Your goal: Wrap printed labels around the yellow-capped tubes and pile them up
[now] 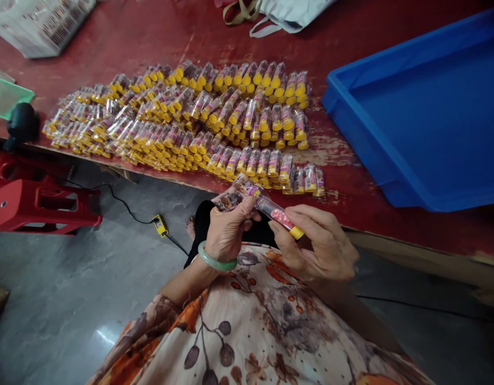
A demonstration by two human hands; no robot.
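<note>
My left hand [230,227], with a green bangle [217,258] at its wrist, pinches a printed plastic wrapper [231,195] above my lap. A clear tube with a yellow end cap [279,214] extends from the wrapper toward the right. Its capped end lies between the thumb and fingers of my right hand [321,243]. Whether the tube's far end sits inside the wrapper is hard to tell. Beyond my hands, many wrapped tubes with yellow caps [167,139] lie stacked in long rows on the red table [143,32].
A big blue tray [431,117] rests on the table at the right. White bags [42,27] and a green basket [8,98] are at the left, with a dark object [21,124] beside it. Red stools [42,206] and a cable with a yellow box [160,226] are on the floor.
</note>
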